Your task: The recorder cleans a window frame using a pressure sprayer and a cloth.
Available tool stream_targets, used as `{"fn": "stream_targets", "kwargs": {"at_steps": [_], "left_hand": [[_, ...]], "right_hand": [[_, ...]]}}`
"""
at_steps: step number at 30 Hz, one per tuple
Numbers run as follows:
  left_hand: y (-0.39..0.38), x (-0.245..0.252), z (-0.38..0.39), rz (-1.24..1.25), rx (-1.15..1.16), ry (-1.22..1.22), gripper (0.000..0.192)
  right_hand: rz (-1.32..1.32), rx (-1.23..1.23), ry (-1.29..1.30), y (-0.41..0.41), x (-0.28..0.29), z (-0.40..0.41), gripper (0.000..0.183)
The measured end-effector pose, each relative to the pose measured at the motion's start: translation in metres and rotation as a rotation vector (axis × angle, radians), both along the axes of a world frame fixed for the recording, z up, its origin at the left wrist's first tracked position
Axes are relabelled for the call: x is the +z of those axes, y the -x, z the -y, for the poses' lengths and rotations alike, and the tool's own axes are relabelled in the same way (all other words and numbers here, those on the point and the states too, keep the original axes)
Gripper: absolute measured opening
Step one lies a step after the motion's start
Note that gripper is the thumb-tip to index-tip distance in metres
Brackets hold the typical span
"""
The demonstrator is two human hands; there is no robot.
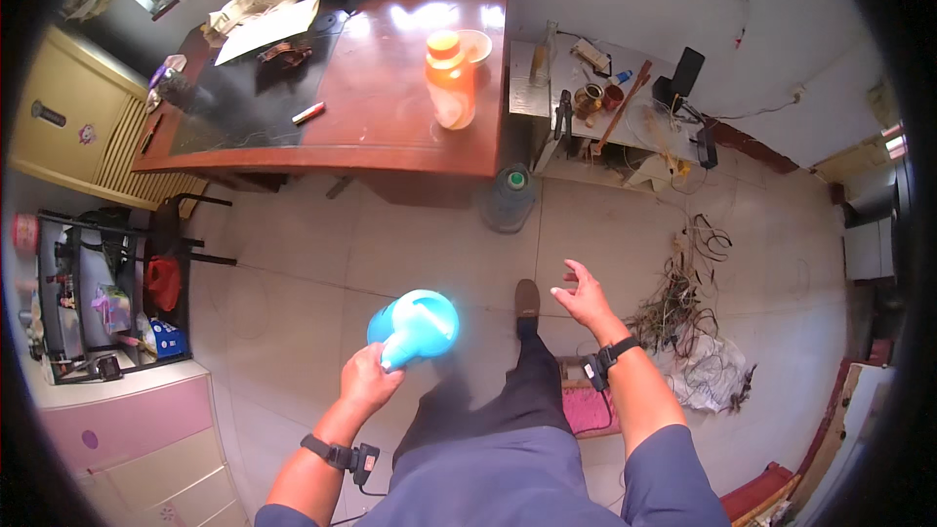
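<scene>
My left hand (368, 382) grips the handle of a light-blue plastic vessel (388, 322), perhaps a jug or scoop. It hangs over the tiled floor to the left of my legs, its round mouth facing up and glare washing out part of the inside. My right hand (584, 300) is in the air to the right of my brown shoe (527, 298), holding nothing, its fingers spread. Each wrist wears a black strap with a small device. Ahead on the floor stands a large clear plastic water bottle (507, 205) with a green cap.
A glossy wooden desk (395, 110) holds an orange bottle (451, 84), a bowl and papers. To its right is a low cluttered table (578, 117). Tangled cables or stalks (684, 300) and a whitish plastic bag (710, 373) lie right. Pink-and-cream drawers (139, 424) stand left.
</scene>
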State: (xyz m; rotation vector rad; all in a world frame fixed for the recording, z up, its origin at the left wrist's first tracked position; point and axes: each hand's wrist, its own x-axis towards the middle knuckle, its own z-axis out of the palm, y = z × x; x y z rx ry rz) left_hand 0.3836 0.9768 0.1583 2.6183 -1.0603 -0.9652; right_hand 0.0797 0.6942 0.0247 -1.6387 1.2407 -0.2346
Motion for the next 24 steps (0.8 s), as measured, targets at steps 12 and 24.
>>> {"fn": "stream_targets", "kwargs": {"at_steps": [12,24], "left_hand": [[0.028,-0.068,0.092,-0.030,0.146,-0.025,0.027],[0.039,-0.087,0.166,-0.104,0.242,-0.067,0.019]], "right_hand": [[-0.163,0.252,0.193,-0.121,-0.127,0.171,0.060],[-0.285,0.404,0.279,-0.184,-0.177,0.211,0.052]]}}
